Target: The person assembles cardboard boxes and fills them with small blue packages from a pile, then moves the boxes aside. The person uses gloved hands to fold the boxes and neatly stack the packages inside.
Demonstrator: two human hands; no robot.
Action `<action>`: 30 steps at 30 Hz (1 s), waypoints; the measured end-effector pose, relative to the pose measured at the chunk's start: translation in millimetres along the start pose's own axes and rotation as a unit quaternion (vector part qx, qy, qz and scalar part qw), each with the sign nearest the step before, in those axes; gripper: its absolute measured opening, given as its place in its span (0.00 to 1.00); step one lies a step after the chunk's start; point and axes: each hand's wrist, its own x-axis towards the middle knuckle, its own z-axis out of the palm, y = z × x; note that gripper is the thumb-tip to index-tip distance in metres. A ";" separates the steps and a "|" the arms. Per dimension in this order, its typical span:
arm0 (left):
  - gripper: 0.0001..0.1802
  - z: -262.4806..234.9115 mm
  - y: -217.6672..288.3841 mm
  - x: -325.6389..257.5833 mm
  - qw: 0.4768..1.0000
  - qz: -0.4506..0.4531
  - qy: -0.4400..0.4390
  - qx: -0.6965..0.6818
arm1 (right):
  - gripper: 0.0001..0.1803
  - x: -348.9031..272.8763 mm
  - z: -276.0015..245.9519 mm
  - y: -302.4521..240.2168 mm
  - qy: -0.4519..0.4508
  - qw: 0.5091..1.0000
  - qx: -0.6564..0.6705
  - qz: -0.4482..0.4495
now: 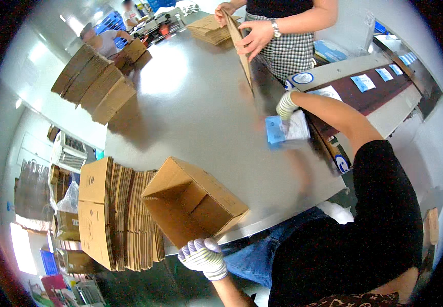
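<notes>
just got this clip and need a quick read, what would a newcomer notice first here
The open cardboard box at the near edge of the grey table, with the gloved left hand at its lower corner. Beside it on the left stands a stack of flattened cartons. Farther right, the gloved right hand reaches to a blue and white packet, while another person across the table holds a flat carton.

Left hand (203, 257) gloved, fingers curled, right hand (286, 105) gloved, arm outstretched
</notes>
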 end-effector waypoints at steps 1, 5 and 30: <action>0.14 -2.6 -5.5 -3.7 1.000 -0.008 0.000 0.006 | 0.29 -25.8 -9.6 -32.4 -0.006 0.999 0.022 -0.023; 0.13 -0.6 -0.5 -0.8 1.000 -0.011 0.001 -0.006 | 0.28 -81.8 46.2 -101.9 0.102 0.989 0.082 -0.074; 0.11 -47.3 78.2 -6.2 0.973 0.117 -0.196 0.025 | 0.21 -99.5 -3.5 -339.2 0.481 0.808 -0.209 -0.270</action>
